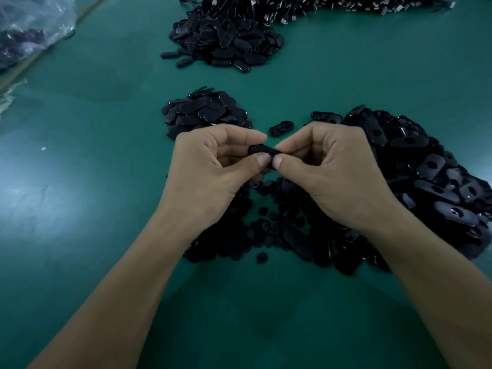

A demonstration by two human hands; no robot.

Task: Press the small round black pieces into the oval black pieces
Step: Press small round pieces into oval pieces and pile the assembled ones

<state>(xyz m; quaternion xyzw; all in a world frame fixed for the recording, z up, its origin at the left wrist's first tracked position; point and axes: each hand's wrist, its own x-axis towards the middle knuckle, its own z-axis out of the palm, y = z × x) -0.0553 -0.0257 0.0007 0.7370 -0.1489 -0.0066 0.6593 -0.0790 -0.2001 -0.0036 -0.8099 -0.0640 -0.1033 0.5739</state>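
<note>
Your L hand and R hand meet over the middle of the green table, both pinching one oval piece btwn them. Each thumb tip presses on its near edge and the curled fingers wrap behind. You can't tell whether a round piece sits in it, as your fingers cover most of it. Directly below your hands & wrists lies the scatter of small round pieces, w/ one stray round piece just off its near edge. To your R, a big heap of holed ovals runs from beside the R hand out to the frame edge, touching the scatter. Just beyond your fingers a loose oval lies flat on the table, w/ a second oval near it by the heap's far tip. Beyond the L hand sits a smaller pile of ovals, its near edge hidden behind your knuckles. Further back, well apart, is a far pile, and behind that a tangle of dark stringy parts w/ metal bits. Top L corner: a clear plastic bag w/ dark contents.
</note>
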